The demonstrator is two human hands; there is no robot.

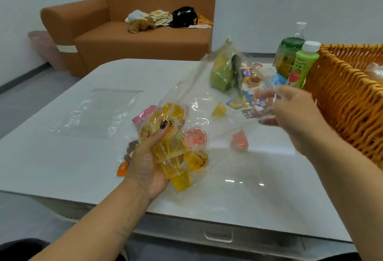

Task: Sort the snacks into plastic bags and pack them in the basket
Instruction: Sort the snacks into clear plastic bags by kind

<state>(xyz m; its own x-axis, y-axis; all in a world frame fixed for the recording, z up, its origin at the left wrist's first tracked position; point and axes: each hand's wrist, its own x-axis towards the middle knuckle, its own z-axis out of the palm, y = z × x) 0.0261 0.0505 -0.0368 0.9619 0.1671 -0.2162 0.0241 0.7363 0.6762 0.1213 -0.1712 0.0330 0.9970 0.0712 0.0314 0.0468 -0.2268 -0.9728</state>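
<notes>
Where the white table (62, 157) curves off at the left, a flat empty plastic bag (97, 111), clear, lying on the bare top, well apart from everything else. Behind it, across the floor, a brown sofa (132, 39) with a plush toy (141, 24), paper packets and something black on the seat; beside its arm, a pink basket (44, 49).

Near the table's middle, the left hand (147, 161), fingers and thumb curled tight round a clutch of yellow jelly cups (174, 153) inside a clear plastic bag (199, 103); dark-painted thumbnail pressed on one lid. In the same bag, a pink-lidded jelly (195, 136). Under the hand, a pink packet (145, 113), a brown wrapper and a small orange piece (122, 168) on the tabletop.

Further right, loose on the table, seen through the bag film: one yellow jelly cup (219, 110) and one red jelly cup (240, 140), apart from each other. Beyond these, a green snack pack (222, 74) upright, and a scatter of small sweets (251, 82) around it.

Then the right hand (290, 113), raised above the table, fingers pinched on the far edge of that same bag, film bunched over the fingertips. Behind it, two bottles, one dark green (289, 53), one light green with a white cap (301, 68), just beside the wicker basket (342, 95) at the right edge; something pale and clear inside the basket, not identifiable.
</notes>
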